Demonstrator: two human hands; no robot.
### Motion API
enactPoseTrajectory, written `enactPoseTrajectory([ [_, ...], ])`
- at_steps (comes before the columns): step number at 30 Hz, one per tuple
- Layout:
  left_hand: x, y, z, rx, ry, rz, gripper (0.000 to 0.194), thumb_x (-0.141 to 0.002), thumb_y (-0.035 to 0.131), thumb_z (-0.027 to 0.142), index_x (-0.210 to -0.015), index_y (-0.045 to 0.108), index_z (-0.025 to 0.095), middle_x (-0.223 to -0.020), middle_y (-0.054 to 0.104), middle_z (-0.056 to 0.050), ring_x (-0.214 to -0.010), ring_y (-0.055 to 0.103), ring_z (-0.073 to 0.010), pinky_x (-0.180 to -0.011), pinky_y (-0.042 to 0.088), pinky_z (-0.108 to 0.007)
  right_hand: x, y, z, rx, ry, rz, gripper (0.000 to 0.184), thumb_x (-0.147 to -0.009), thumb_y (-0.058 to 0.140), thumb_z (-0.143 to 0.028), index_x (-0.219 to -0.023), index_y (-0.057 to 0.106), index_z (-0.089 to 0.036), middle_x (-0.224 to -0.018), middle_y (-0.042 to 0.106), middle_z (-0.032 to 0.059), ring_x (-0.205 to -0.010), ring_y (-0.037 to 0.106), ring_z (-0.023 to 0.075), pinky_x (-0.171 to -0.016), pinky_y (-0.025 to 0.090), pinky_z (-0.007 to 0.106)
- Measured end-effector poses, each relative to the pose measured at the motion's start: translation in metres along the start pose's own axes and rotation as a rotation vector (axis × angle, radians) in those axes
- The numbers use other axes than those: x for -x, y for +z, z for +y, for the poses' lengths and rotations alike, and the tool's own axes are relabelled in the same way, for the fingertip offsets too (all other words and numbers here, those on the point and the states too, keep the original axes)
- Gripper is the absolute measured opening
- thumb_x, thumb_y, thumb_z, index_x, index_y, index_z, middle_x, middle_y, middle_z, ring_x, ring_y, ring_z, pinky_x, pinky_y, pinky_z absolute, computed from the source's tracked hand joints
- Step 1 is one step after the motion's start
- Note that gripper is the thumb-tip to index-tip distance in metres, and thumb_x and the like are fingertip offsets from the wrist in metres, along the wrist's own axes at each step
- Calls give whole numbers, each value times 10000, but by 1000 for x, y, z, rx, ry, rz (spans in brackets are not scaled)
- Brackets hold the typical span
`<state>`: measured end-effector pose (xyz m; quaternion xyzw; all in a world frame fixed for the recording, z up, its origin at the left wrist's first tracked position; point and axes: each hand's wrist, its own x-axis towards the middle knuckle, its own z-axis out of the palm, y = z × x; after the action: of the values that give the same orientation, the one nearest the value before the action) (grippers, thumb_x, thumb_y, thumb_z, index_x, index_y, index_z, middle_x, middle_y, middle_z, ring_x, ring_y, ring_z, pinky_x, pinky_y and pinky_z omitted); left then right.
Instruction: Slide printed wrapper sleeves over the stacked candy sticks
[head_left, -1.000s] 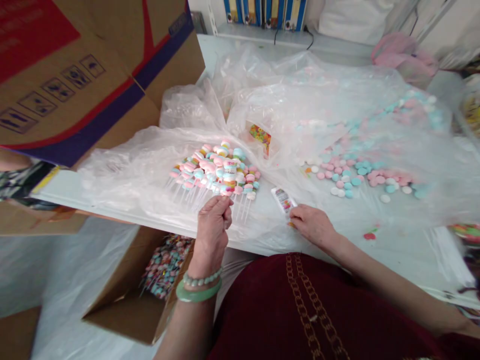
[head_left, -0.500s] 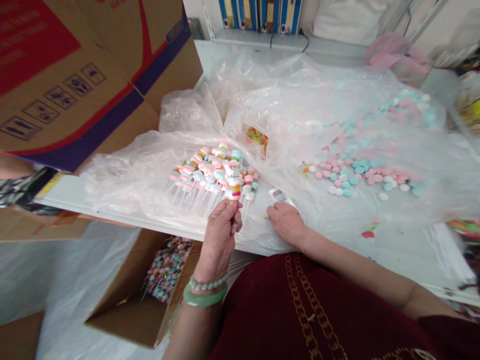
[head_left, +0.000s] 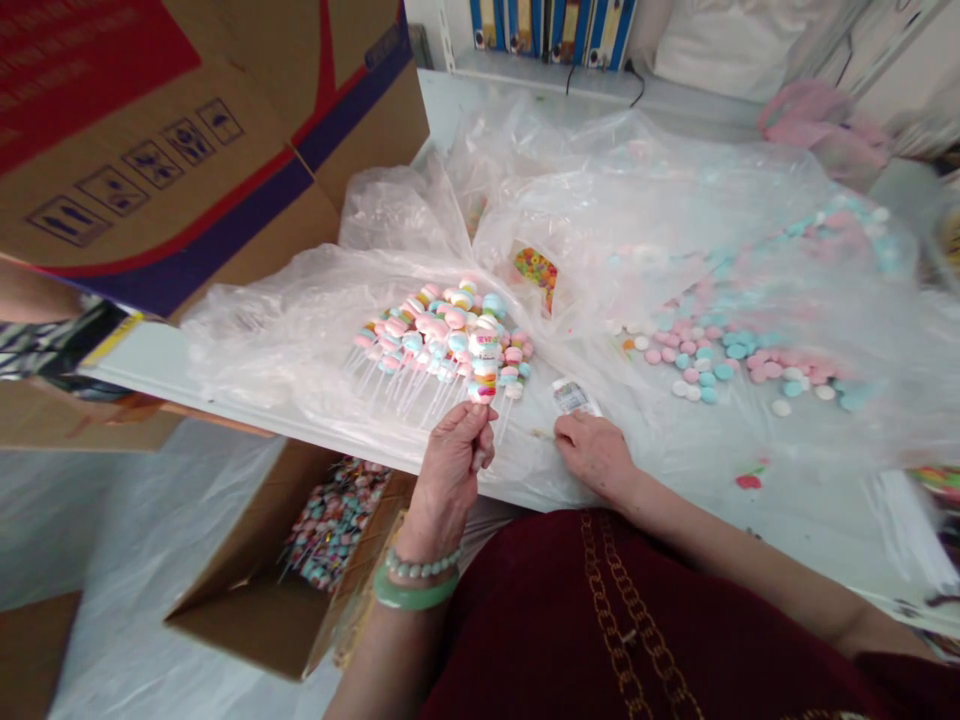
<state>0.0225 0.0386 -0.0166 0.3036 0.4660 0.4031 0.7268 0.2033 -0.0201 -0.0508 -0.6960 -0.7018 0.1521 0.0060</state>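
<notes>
My left hand [head_left: 459, 455] is closed around the stick of a marshmallow lollipop [head_left: 484, 365], held upright. Pink, white, blue and yellow pieces are stacked on it, with a printed wrapper or label near the top. Behind it lies a pile of similar marshmallow lollipops [head_left: 409, 325], sticks toward me. To the right, my right hand [head_left: 596, 450] rests on the table with its fingers curled. Just beyond those fingers is a small clear and white packet with fine print [head_left: 574, 396]. Whatever the right fingertips grip is hidden.
Clear plastic sheeting [head_left: 585, 190] covers much of the table, with loose pastel candies [head_left: 697, 365] at right. A large carton [head_left: 247, 130] stands at left, another person's arm [head_left: 34, 292] beside it. Below the edge, an open carton [head_left: 247, 625] holds many lollipops.
The whole view has shifted slightly, so everything appears a little farther right. The lollipop has turned slightly in my left hand; my right hand stays by the packet.
</notes>
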Motion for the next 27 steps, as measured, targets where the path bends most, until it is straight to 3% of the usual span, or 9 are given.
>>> enactPoseTrajectory([
  [4, -1, 2, -2, -83, -5, -45, 227, -757, 658, 369, -709, 599, 155, -477, 458, 57, -375, 300, -45, -402, 192, -200, 12, -2, 11, -93, 40, -10, 220, -922, 426, -194, -849, 634, -187, -855, 659, 44, -797, 590, 174, -674, 359, 274],
  [7, 5, 5, -8, -262, -6, -235, 246, -748, 663, 357, -625, 605, 152, -578, 547, 3, -530, 451, -95, -517, 332, -220, 17, -5, 12, -116, -16, 25, 225, -923, 421, -194, -850, 633, -177, -859, 646, 53, -813, 576, 175, -708, 371, 274],
  [10, 17, -1, -13, -356, -106, -419, 268, -769, 643, 356, -598, 608, 153, -600, 558, -12, -606, 481, -123, -620, 373, -251, 23, -7, 8, -121, -204, 64, 158, -890, 493, -235, -934, 628, -167, -954, 633, 79, -893, 551, 200, -766, 379, 288],
  [12, 23, -11, -14, -324, -163, -436, 280, -787, 625, 379, -621, 615, 153, -596, 552, -9, -592, 471, -122, -623, 369, -258, 27, -4, 7, -74, -295, 62, 162, -863, 521, -223, -971, 622, -157, -988, 624, 99, -925, 534, 224, -785, 374, 313],
  [14, 28, -21, -12, -299, -129, -398, 274, -801, 613, 391, -657, 630, 159, -622, 560, -12, -616, 485, -129, -639, 378, -263, 28, 1, 8, -38, -303, 34, 158, -863, 484, -163, -921, 631, -153, -936, 627, 102, -891, 533, 222, -777, 369, 324],
  [18, 33, -28, -11, -602, 81, -469, 227, -828, 601, 363, -717, 674, 180, -967, 643, -82, -882, 564, -194, -807, 431, -329, 22, 8, 17, -283, -165, 15, 218, -865, 425, -129, -812, 632, -171, -849, 624, 63, -820, 539, 177, -749, 374, 292],
  [22, 33, -19, -22, -1224, 488, -515, 211, -877, 532, 269, -738, 674, 200, -1432, 449, -106, -1259, 415, -294, -1040, 309, -479, 9, 4, 26, -716, 40, -96, 128, -793, 491, -209, -722, 595, -187, -686, 552, -17, -684, 498, 137, -640, 366, 249],
  [24, 27, -14, -29, -1424, 689, -492, 191, -886, 499, 215, -783, 661, 209, -1475, 399, -97, -1328, 336, -318, -1053, 280, -525, 5, 0, 28, -906, 99, -131, 97, -738, 526, -243, -674, 573, -187, -620, 502, -41, -623, 457, 123, -592, 348, 237],
  [27, 13, -10, -35, -1529, 827, -534, 160, -887, 485, 188, -868, 641, 218, -1297, 555, -126, -1168, 485, -291, -958, 382, -476, 4, -7, 28, -1234, 171, -193, 142, -672, 587, -314, -639, 547, -182, -557, 460, -59, -544, 408, 105, -535, 314, 229],
])
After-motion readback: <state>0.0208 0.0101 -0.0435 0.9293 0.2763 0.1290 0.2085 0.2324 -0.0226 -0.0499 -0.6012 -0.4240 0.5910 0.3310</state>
